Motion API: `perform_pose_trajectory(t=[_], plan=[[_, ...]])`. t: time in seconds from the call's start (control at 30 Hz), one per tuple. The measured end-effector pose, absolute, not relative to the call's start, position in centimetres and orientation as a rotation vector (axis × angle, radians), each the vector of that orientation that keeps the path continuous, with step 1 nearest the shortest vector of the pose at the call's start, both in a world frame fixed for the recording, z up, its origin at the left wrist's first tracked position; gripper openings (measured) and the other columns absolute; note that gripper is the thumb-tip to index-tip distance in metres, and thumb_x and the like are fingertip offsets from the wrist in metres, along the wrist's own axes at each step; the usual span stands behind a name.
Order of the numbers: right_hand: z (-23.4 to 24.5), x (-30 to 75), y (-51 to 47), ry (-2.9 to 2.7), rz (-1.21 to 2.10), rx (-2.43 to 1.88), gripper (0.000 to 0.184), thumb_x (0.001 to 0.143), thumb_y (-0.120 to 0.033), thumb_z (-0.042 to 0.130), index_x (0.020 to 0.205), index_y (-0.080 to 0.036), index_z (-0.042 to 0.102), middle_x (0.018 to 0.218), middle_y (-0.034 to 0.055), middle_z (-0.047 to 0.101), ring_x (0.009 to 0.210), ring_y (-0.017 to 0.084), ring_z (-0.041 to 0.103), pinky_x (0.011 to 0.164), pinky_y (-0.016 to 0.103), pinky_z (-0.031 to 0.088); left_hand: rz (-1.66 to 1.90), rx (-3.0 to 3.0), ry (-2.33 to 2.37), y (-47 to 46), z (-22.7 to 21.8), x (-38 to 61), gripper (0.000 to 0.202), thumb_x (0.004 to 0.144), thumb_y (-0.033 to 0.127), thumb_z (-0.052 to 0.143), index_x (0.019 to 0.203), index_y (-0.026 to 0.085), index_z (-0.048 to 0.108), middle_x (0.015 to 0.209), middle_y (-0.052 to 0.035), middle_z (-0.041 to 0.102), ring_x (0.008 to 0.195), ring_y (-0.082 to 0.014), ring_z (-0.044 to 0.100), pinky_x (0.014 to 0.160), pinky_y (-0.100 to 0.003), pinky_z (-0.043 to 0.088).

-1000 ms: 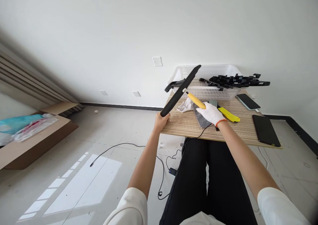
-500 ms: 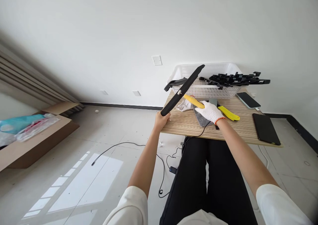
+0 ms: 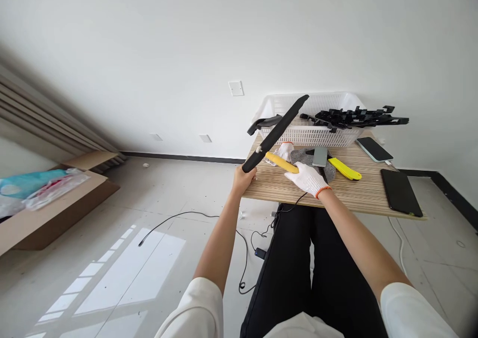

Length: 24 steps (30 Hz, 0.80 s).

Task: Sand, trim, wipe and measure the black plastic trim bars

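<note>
My bare left hand [image 3: 244, 179] is closed round the lower end of a long black plastic strip [image 3: 282, 126], held tilted up and to the right. My right hand [image 3: 306, 179], in a white knit glove with an orange cuff, grips a yellow-handled tool [image 3: 282, 163]. Its front end points at the strip, close to a small whitish spot on it; whether they touch I cannot tell. A crumpled white glove [image 3: 286, 151] lies behind the tool. Right of it are a grey felt pad [image 3: 298, 156], a grey block [image 3: 320, 156] and a yellow utility knife [image 3: 345, 169].
A white plastic basket [image 3: 317, 138] at the table's back holds black plastic parts [image 3: 347, 119] that stick out to the right. Two phone-like devices, a smaller phone [image 3: 374, 149] and a black tablet [image 3: 401, 192], lie on the right. Black cables [image 3: 244, 258] trail over the floor.
My right hand has moved left and slightly down with the yellow tool, whose front end now lies lower along the strip. More of the felt pad and grey block shows. My left hand stays put.
</note>
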State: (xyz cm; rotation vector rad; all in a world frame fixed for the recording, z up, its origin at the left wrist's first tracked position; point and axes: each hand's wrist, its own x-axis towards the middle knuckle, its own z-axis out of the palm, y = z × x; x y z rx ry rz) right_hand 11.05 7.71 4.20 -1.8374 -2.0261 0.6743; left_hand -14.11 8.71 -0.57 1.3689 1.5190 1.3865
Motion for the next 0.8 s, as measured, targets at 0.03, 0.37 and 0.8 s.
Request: perform_pose_trajectory(t=[0.03,0.37,0.8], plan=[[4.1,10.8,7.4,-1.991,0.675,-1.853,0.051,0.086,-0.065,0.052,0.112,-0.023,0.062,0.106,0.0124,0.073,0.094,0.031,0.068,0.074,0.036,0.047,1.386,1.370,1.519,8.7,-0.6,-14.1,0.012,0.067,0.026,0.063,0.062,0.020,0.054,0.051,0.0023,0.055,0.047,-0.0127,0.053,0.052,-0.026,0.045],[3.4,9.2,5.2,-1.901,0.848,-1.824,0.058,0.088,-0.069,0.046,0.118,-0.023,0.060,0.106,0.0117,0.071,0.091,0.028,0.067,0.073,0.034,0.045,1.372,1.371,1.509,8.5,-0.3,-14.1,0.011,0.067,0.024,0.062,0.063,0.019,0.054,0.051,0.0030,0.055,0.048,-0.0120,0.052,0.052,-0.024,0.044],[3.5,8.0,3.6,-2.008,0.876,-1.789,0.048,0.086,-0.065,0.053,0.105,-0.022,0.062,0.099,0.0101,0.071,0.089,0.026,0.066,0.069,0.030,0.041,1.377,1.377,1.497,8.6,-0.5,-14.2,0.010,0.066,0.023,0.062,0.062,0.019,0.054,0.049,0.0033,0.055,0.047,-0.0117,0.052,0.051,-0.024,0.043]])
